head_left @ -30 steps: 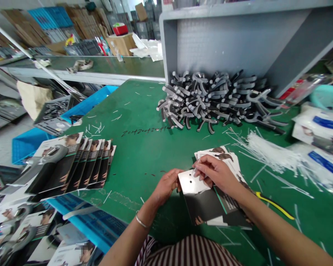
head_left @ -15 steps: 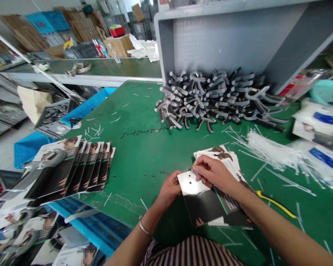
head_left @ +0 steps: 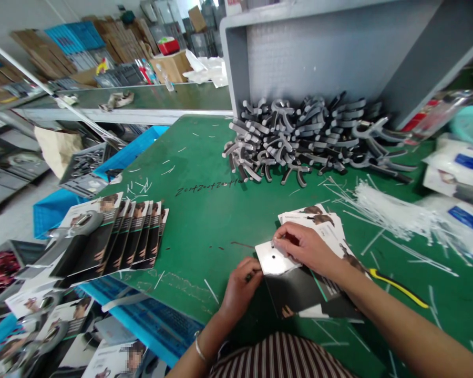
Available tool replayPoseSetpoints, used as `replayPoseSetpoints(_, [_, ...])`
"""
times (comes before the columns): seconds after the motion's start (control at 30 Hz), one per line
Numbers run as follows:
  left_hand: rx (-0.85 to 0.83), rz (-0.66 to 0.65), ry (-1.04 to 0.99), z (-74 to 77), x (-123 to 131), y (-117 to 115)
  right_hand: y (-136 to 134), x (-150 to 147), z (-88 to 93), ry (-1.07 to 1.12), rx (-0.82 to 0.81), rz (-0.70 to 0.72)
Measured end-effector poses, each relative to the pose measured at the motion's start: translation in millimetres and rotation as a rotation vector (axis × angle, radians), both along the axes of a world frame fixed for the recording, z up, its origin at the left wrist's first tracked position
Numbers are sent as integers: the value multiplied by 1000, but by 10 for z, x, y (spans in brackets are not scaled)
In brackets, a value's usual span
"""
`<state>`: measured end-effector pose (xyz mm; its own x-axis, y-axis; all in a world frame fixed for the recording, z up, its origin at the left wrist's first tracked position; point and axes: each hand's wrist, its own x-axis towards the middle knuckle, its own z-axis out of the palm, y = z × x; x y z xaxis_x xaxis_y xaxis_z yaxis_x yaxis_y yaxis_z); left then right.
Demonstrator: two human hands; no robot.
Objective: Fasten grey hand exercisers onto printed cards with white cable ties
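Note:
A printed card [head_left: 276,260] with a white upper part and two small holes lies tilted over a dark card stack [head_left: 295,294]. My right hand [head_left: 305,249] pinches at the upper hole; its fingertips seem to hold a thin white cable tie, mostly hidden. My left hand [head_left: 242,289] is curled beside the card's left edge, thumb and fingers close together; whatever is between them cannot be made out. Behind are heaped pliers [head_left: 291,136] with grey and black handles, spilling from a grey crate [head_left: 323,58] lying on its side.
White cable ties [head_left: 394,210] are bunched at the right, near plastic packets [head_left: 461,173]. A yellow-and-black handled tool [head_left: 402,289] lies by my right forearm. Fanned cards with pliers [head_left: 102,236] sit at the table's left edge, above blue crates [head_left: 142,320]. Loose tie scraps dot the green table [head_left: 201,226].
My left hand has shifted down and left from its grip on the card's edge. The right hand stays at the upper hole, its fingers lower over the card. The view has shifted slightly.

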<state>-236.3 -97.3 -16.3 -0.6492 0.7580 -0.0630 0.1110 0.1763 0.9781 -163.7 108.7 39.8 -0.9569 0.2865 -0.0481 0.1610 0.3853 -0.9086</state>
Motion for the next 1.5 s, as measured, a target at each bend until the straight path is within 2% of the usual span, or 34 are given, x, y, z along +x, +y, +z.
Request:
replayPoseSetpoints(0.1, [96,149,-91,-98,25,236,-2,-18,-10,31,188,22])
replayPoseSetpoints(0.23, [138,167,-326,-205,109,430,-29,-37,-19,24,293,11])
replayPoseSetpoints(0.4, [142,202,-385,-198,213,381,-36,-2,15,50,271,29])
replayPoseSetpoints(0.5, [144,208,-419,-180,233,338,-11,52,25,130,274,121])
replayPoseSetpoints(0.63, [166,229,-487,-200,189,367,10,130,-15,177,356,209])
replayPoseSetpoints(0.77, [170,172,-538,-209,127,392,-11,191,-27,116,467,239])
replayPoseSetpoints(0.9, [164,142,-559,-202,124,376,-40,218,20,125,501,266])
replayPoseSetpoints(1.1, [339,182,-611,-230,125,415,-85,200,71,92,543,299])
replayPoseSetpoints(1.2, [351,114,-587,-186,55,368,-87,192,36,107,515,268])
replayPoseSetpoints(1.37, [175,257,-303,22,-173,255,-69,210,0,159,259,124])
replayPoseSetpoints(1.4, [132,217,-269,72,-221,266,-73,228,32,179,203,99])
replayPoseSetpoints(1.5, [8,-41,-281,224,-327,374,-52,326,234,233,82,109])
